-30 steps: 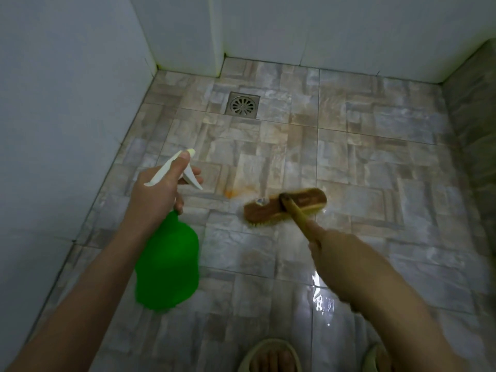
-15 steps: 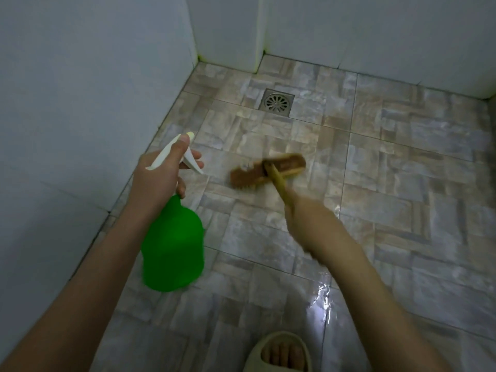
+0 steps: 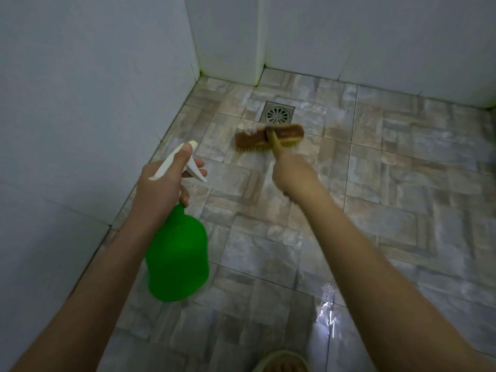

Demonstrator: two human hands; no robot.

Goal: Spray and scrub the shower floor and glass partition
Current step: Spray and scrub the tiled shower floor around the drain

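View from a head camera, looking down into a tiled shower corner. A square metal drain (image 3: 277, 113) sits in the shower floor (image 3: 402, 183) near the far wall (image 3: 80, 103).

Just in front of the drain, a long-handled brush (image 3: 268, 136) lies bristles-down on the tiles. The right hand (image 3: 291, 173) is clamped on its yellow handle. That hand is seen from the back, so its fingers are mostly hidden.

Nearer the camera and left of the drain, the left hand (image 3: 161, 183) holds a green spray bottle (image 3: 178, 261) in the air. Its fingers (image 3: 199, 165) curl round the neck at the white trigger, with the thumb along the spray head.

Well back from the drain, a shiny wet patch (image 3: 326, 304) lies close to a sandal (image 3: 281, 362) at the bottom edge. I cannot pick out the glass partition.

Likely risks:
- The sandal could slip on the wet tiles while the person leans forward to scrub.
- The bristles could snag on the drain grate.
- A knock could set off the trigger and spray the wall instead of the floor.
- One hand on a long handle gives little downward pressure, so grime may stay.
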